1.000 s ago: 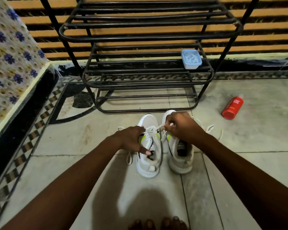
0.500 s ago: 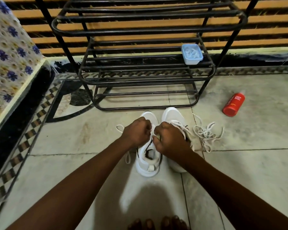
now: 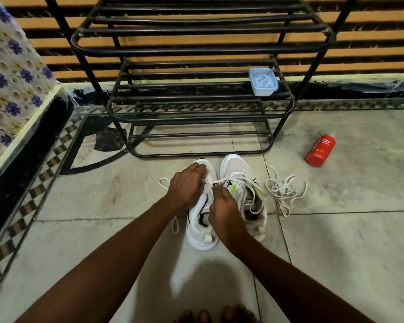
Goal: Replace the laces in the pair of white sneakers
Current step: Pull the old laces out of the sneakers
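White sneakers (image 3: 234, 165) stand toes toward the shoe rack (image 3: 196, 155), just before its bottom rail. Over the left sneaker (image 3: 202, 241), the left hand (image 3: 187, 186) and right hand (image 3: 223, 207) each pinch the lace (image 3: 219, 182), probably to hold it taut for threading an eyelet. Spare laces (image 3: 282, 190) lie off the rack's right foot.

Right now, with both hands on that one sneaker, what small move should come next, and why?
Probably draw the lace through and snug it: the left hand and right hand both seem to pinch it over the eyelets of the sneaker, and slack lace trails on the floor beside it.
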Demonstrator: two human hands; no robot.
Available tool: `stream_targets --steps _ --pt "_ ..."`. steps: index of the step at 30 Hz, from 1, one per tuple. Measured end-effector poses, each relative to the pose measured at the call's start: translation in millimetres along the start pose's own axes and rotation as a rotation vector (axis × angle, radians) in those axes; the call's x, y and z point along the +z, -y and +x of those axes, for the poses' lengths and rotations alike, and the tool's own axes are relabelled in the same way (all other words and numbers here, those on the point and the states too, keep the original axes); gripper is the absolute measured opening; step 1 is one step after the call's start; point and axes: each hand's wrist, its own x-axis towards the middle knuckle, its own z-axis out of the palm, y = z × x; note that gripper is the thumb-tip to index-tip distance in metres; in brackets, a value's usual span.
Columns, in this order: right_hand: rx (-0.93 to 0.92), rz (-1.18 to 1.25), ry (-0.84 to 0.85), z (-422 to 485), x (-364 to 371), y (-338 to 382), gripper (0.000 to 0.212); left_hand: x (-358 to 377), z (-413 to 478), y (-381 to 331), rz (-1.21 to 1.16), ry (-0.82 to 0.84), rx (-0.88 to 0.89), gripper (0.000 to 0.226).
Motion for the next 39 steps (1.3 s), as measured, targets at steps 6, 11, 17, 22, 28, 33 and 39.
stream_targets --steps 6,11,17,22,28,33,39 --pt "0.0 -0.058 0.032 -2.2 2.8 -2.3 0.067 -0.7 -1.0 -5.4 -1.058 -0.319 -0.78 0.018" --pt "0.034 -0.044 0.03 -0.4 2.9 -2.2 0.067 -8.0 4.0 0.9 -1.13 0.001 -0.647 0.018" --pt "0.042 -0.051 -0.03 -0.8 8.9 -1.7 0.066 -2.6 3.3 8.1 -0.794 -0.001 -0.435 0.019" --pt "0.072 -0.058 -0.018 0.4 15.8 -2.0 0.064 -4.4 5.3 3.2 -1.413 -0.337 -0.873 0.021" --pt "-0.033 -0.024 -0.071 -5.2 20.3 -17.5 0.05 -6.9 -2.7 -0.3 -1.46 -0.5 -0.789 0.014" --pt "0.013 -0.129 -0.024 3.4 25.6 -15.8 0.036 -7.0 -0.4 12.5 -0.875 -0.153 -0.356 0.021" --pt "0.036 0.048 -0.097 -6.5 14.7 -11.5 0.041 -6.7 -1.0 14.1 -0.362 0.082 -0.201 0.024"
